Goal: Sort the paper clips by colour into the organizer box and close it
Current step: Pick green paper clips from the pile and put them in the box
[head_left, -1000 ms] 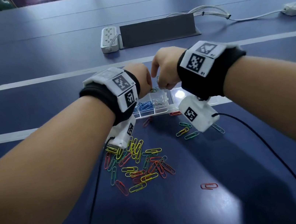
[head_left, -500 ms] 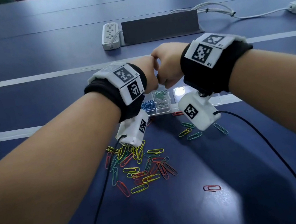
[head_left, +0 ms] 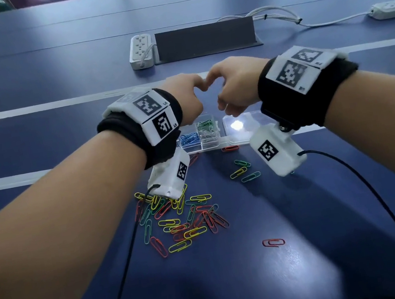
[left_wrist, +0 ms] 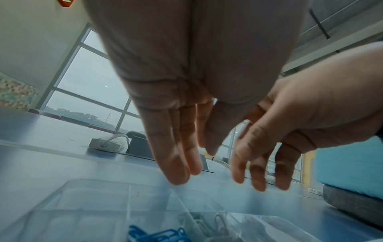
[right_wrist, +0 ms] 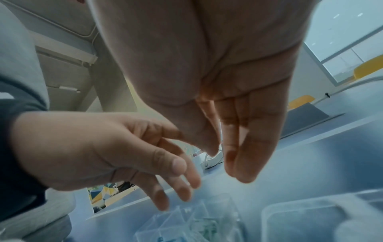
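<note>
Both hands, the left hand (head_left: 186, 96) and right hand (head_left: 233, 86), are held with fingers (left_wrist: 176, 163) loosely extended, gripping nothing, above the open organizer box (head_left: 211, 134), while loose paper clips (head_left: 181, 219) are scattered nearer the counter's (head_left: 312, 260) front edge.

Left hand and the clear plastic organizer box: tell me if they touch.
Apart. In the left wrist view the left hand's fingers hang straight, with table visible between their tips and the clear plastic organizer box.

Each bare forearm carries a black fabric wristband (head_left: 309, 95) topped by white plates printed with black square fiducial markers (head_left: 147, 104), with a white marker-labelled camera housing (head_left: 278, 153) below trailing a thin black cable (head_left: 368, 189).
</note>
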A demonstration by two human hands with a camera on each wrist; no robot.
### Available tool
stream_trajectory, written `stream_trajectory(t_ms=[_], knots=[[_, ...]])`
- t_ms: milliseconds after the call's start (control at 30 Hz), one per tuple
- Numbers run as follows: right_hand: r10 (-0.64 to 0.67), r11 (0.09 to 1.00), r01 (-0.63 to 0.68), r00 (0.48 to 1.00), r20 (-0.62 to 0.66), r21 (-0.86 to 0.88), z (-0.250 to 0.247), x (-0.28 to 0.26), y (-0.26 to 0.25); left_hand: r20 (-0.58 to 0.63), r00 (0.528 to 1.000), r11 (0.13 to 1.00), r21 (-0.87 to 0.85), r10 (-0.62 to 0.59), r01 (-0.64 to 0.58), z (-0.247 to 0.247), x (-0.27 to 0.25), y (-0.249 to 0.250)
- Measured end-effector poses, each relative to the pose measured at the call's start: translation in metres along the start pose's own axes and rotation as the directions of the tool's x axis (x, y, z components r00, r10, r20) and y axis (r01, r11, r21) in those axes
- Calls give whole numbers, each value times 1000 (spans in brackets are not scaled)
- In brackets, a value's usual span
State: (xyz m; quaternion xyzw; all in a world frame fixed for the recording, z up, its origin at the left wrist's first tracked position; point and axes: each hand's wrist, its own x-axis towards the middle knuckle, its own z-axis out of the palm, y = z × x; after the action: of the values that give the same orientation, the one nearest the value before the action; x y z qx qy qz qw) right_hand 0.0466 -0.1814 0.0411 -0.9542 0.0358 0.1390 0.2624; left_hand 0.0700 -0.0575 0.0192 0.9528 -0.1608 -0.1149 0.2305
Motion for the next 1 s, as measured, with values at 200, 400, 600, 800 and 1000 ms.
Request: stream_trajectory(t_ms=[200, 400, 600, 800, 1000], knots=[[10, 946, 11, 998, 62, -325, 0, -29, 26, -45, 993, 980, 167, 113, -104, 0, -19, -1], [22, 817, 45, 994, 109, -574, 14, -56, 34, 36, 991, 965, 222, 132, -137, 15, -28, -2], [38, 794, 54, 990, 138, -606, 31, -72, 46, 44, 993, 973, 197, 110, -117, 16, -31, -3], [-34, 847, 97, 991, 130, -522, 33, -76, 48, -14, 969, 954, 181, 246, -239, 21, -41, 7], [-152, 896, 185, 982, 112, -403, 35, -81, 50, 213, 933, 868, 351, 290, -350, 45, -48, 28]])
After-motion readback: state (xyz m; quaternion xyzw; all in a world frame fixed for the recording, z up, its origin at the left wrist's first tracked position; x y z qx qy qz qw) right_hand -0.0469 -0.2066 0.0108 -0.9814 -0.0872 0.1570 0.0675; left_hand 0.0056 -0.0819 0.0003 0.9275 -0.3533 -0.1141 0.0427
